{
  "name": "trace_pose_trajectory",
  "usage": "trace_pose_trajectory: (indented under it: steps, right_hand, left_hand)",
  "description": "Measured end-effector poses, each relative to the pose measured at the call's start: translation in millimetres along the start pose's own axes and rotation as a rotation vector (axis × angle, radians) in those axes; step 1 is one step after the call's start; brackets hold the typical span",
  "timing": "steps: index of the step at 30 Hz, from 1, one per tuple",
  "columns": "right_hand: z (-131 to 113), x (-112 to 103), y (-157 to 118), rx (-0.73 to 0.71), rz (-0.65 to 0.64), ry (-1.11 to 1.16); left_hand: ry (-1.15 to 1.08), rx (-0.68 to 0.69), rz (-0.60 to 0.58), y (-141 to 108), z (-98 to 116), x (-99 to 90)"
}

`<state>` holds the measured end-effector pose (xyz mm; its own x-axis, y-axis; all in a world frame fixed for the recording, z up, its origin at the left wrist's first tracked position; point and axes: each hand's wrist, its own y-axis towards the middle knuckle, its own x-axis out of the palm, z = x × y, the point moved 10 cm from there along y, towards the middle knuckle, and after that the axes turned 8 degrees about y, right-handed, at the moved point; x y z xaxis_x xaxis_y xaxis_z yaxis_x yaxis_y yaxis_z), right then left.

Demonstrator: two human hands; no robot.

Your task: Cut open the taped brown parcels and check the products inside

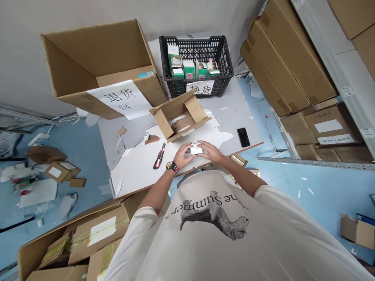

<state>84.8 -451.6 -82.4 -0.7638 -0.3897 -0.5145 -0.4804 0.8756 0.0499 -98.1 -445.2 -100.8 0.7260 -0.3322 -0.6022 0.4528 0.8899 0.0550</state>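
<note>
Between my two hands, close to the table's front edge, is a small white box [196,149] with a dark mark on its face. The fingers of my left hand [183,156] close on its left side; a patterned watch is on that wrist. My right hand [211,152] grips the opposite side, thumb and fingers curled round it. Just beyond the hands stands an open cardboard box [180,119] with its flaps up. A red and black utility knife [159,156] lies on the table left of my left hand.
A large open carton [102,54] with a paper sign and a black crate [199,88] holding green-and-white boxes stand at the back. A black phone [243,137] lies on the right. Cartons [99,230] sit at lower left; shelving [316,160] is on the right.
</note>
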Motion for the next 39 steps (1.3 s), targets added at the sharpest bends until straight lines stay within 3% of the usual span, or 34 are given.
trace_pose_trajectory:
  steps: [11,16,20,24,28,31,34,39]
  right_hand:
    - [9,6,-5,-0.009,0.100,0.063]
    - [14,8,-6,-0.030,0.099,0.056]
    - [18,10,-7,-0.038,0.080,0.100]
    - [38,16,-3,0.107,0.133,0.243]
    - [54,23,5,0.274,0.205,0.309]
    - [45,18,6,0.310,0.201,0.297]
    - [20,-3,0,0.303,0.173,0.251]
    - [-46,-94,4,0.199,0.253,0.155]
  left_hand:
    - [0.124,-0.009,-0.037,1,-9,10.6]
    - [0.134,-0.155,-0.011,9,-34,17.9]
    - [0.155,-0.162,-0.080,21,-47,34.6]
    - [0.120,-0.243,-0.095,26,-60,43.8]
    - [0.102,-0.305,-0.079,29,-61,41.4]
    - [0.141,-0.289,-0.109,30,-47,34.8]
    - [0.174,-0.232,-0.143,32,-18,22.7]
    - [0.170,-0.072,-0.125,70,68,-25.8]
